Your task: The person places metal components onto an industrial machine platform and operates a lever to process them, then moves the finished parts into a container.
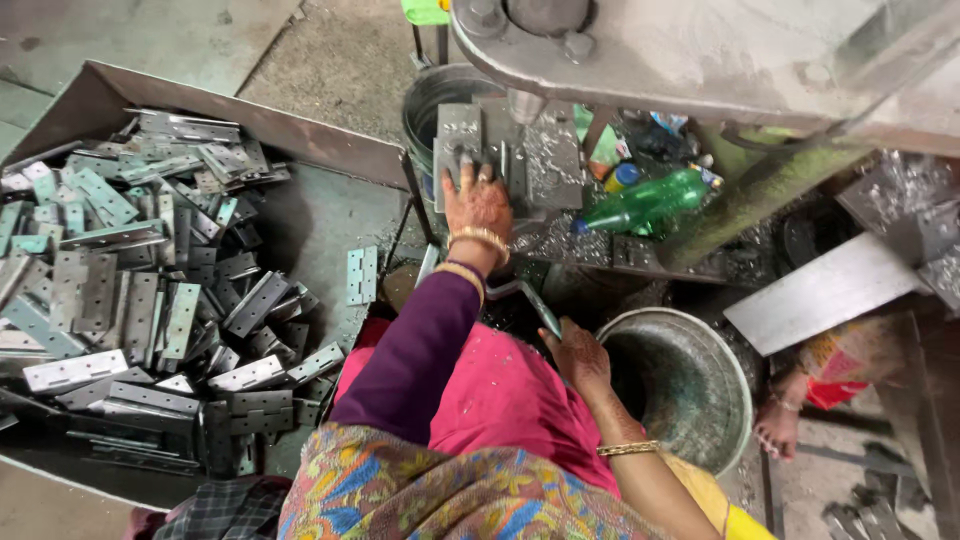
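Observation:
My left hand (478, 203) reaches forward onto the press bed (550, 165), fingers pressed on a grey metal hinge (458, 135) lying under the machine's head (700, 50). My right hand (580, 360) hovers by my lap at the near rim of a round metal basin (725, 400); its fingers are loosely apart and nothing shows in them. Both wrists carry gold bangles. A thin metal bar (535, 305) lies between the two hands.
A big metal tray (320, 225) on the left holds a heap of several grey hinges (140, 290). A green plastic bottle (645, 202) lies behind the press. A bare foot (778, 428) is beside the basin, and metal scraps lie at right.

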